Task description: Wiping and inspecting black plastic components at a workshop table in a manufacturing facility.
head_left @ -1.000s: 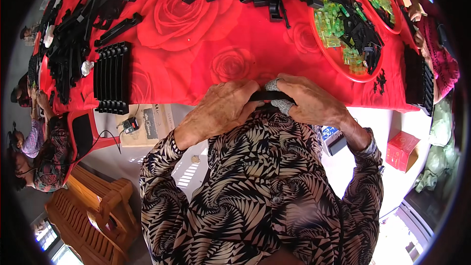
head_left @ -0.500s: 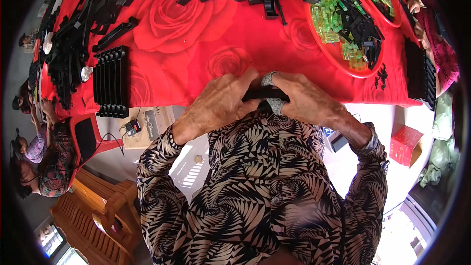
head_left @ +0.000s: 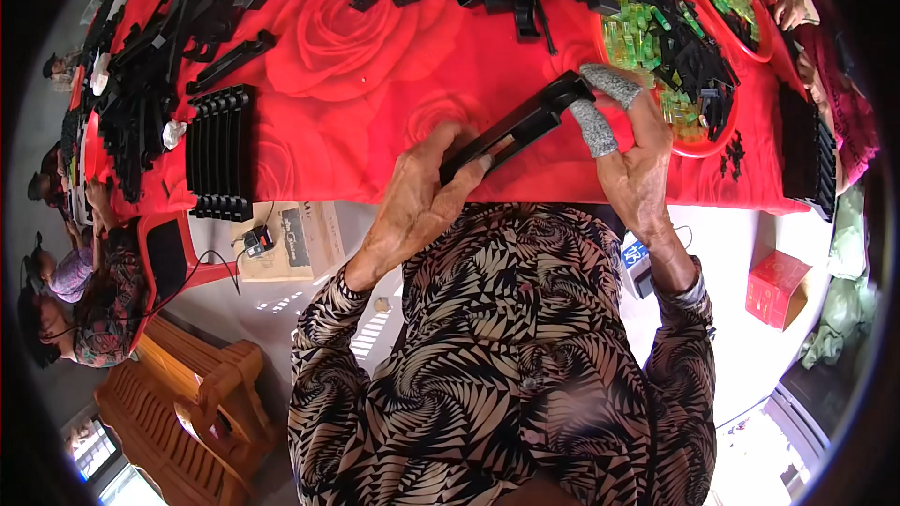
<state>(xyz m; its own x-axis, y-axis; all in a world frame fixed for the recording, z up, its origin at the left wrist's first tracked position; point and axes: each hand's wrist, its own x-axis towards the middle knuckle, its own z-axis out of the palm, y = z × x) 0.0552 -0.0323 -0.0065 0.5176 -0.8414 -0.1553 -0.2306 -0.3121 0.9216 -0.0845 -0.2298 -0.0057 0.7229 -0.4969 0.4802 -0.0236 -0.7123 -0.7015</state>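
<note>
My left hand (head_left: 422, 189) is closed around the near end of a long black plastic piece (head_left: 520, 128), which has a groove along it and a small opening near my thumb. The piece is tilted, its far end pointing up and right over the red cloth. At that far end is my right hand (head_left: 637, 150), with thumb and forefinger on either side of the tip. Both of these fingers wear speckled grey covers (head_left: 594, 127). The near end of the piece is hidden in my left palm.
A row of black pieces (head_left: 220, 152) lies left on the red rose-patterned cloth (head_left: 347, 47). More black parts (head_left: 150, 84) are heaped beyond. At right stands a red basket (head_left: 689, 152) of yellow-green tubes and small black parts. Other people (head_left: 103, 323) sit at far left.
My hands have moved apart. The black piece, mostly hidden between them before, now slants up and right from my left hand. My right hand has shifted right and forward to its far end.
</note>
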